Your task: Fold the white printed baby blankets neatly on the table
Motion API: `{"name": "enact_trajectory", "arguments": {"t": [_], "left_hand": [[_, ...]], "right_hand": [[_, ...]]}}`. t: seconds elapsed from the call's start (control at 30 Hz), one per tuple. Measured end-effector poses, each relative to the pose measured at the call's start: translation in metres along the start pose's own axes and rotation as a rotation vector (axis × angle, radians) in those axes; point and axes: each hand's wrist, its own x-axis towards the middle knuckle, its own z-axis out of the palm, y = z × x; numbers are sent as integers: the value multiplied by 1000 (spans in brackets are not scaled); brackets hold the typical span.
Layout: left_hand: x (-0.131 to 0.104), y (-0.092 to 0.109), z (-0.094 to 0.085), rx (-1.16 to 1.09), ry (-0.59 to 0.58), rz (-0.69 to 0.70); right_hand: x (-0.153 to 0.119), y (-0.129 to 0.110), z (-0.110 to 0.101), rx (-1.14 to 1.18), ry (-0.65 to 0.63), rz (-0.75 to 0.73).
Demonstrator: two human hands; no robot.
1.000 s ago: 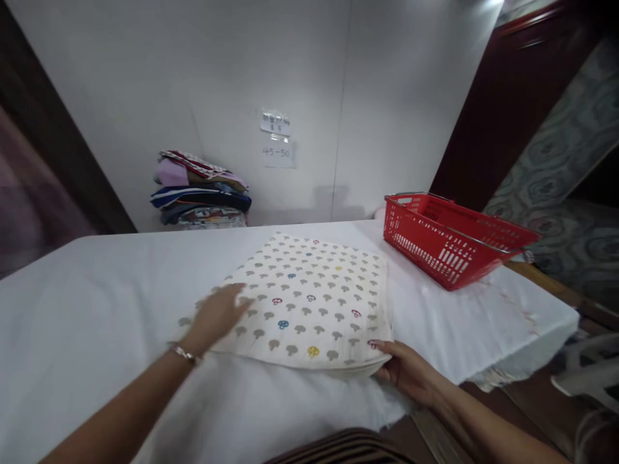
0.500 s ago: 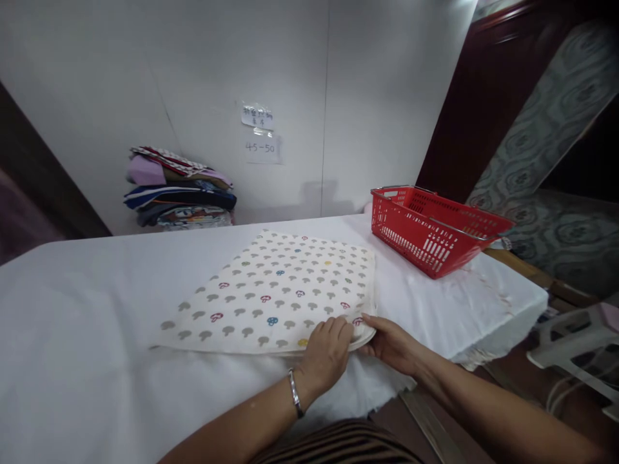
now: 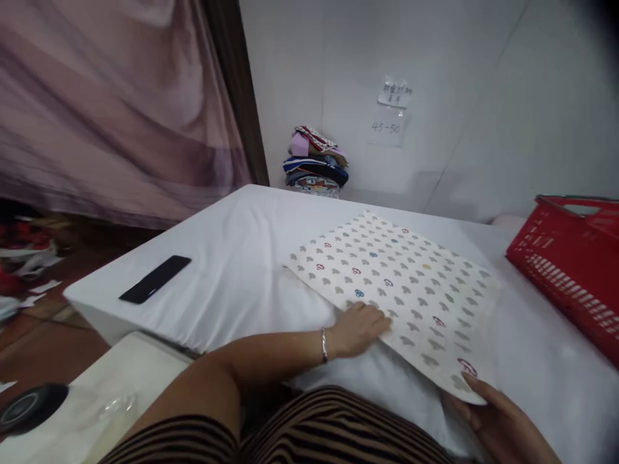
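A white cloth (image 3: 411, 283) printed with grey and coloured mushrooms lies spread on the white-covered table (image 3: 232, 238). My left hand (image 3: 360, 328), with a silver bracelet at the wrist, is closed on the cloth's near edge, its fingertips on the upper side. At the near right corner my right hand (image 3: 493, 412) pinches the cloth, thumb on top and fingers beneath. That corner is slightly raised.
A red plastic basket (image 3: 575, 270) stands at the right. Folded fabrics (image 3: 316, 161) are stacked against the back wall. A black phone-like slab (image 3: 155, 279) lies on the left of the table. A pink curtain (image 3: 111, 103) hangs at left.
The view has swung left, bringing the curtain and black slab into sight. My left hand has shifted left along the near edge, away from my right hand, which stays at the corner.
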Motion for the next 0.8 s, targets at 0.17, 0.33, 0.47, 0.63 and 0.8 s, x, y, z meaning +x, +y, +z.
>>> {"name": "enact_trajectory", "arguments": {"t": [0.17,0.33,0.47,0.63,0.8], "left_hand": [[-47,-88,-17,105,-12,-295],[-90,-154,-32,217,34,-505],[-102,-183,-40,208,81,-527],[-95,-202,-62,84,249,-527],[-47,-237,-94,-99,301,-561]], "right_hand": [[0,-9,-9,88,103,-23],[4,-23,-11,157,162,-17],[4,-36,-11,139,199,-29],[5,-66,-8,76,331,-224],[38,-140,3,52,350,-362]]}}
